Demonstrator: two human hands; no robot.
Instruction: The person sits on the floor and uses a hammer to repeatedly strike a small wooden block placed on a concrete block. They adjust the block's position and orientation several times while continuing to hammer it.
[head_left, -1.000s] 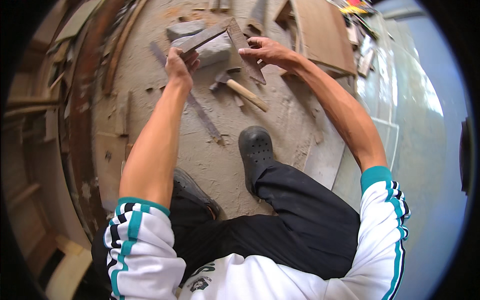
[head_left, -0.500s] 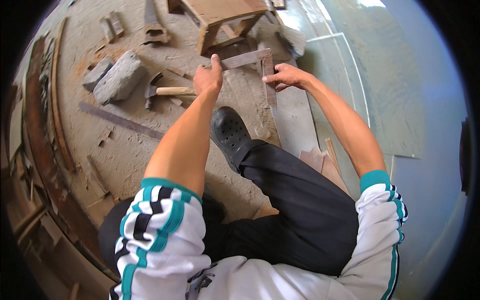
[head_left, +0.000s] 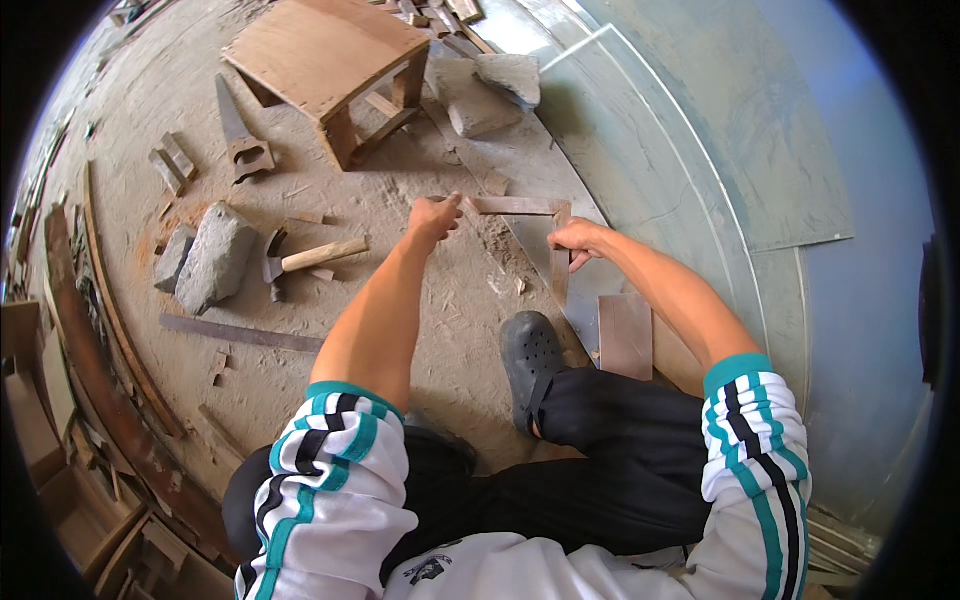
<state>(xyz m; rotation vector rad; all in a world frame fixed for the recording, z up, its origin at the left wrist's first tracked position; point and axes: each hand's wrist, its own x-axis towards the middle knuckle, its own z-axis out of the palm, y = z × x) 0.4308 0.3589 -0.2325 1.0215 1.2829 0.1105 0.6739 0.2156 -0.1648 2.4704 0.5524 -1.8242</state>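
Observation:
My right hand (head_left: 580, 242) is closed around one arm of an L-shaped frame piece (head_left: 516, 206), made of two thin wooden strips joined at a corner. Its other arm reaches left toward my left hand (head_left: 434, 219), which is just off that strip's end, fingers slightly apart and nothing seen in them. Left of my left forearm lies a claw hammer (head_left: 322, 254) with a wooden handle. Below the hammer, a long flat dark strip (head_left: 240, 332) rests on the dusty floor.
A low wooden stool (head_left: 325, 55) stands ahead, with a handsaw (head_left: 243, 140) on its left. Concrete blocks (head_left: 217, 258) lie beside the hammer, and more rubble blocks (head_left: 480, 100) sit right of the stool. Glass sheets (head_left: 660, 150) cover the right side. Wood scraps (head_left: 110, 400) line the left.
My left hand has come off the end of the L-shaped frame piece. The view has shifted, bringing more of the stool in, and my foot now appears farther right.

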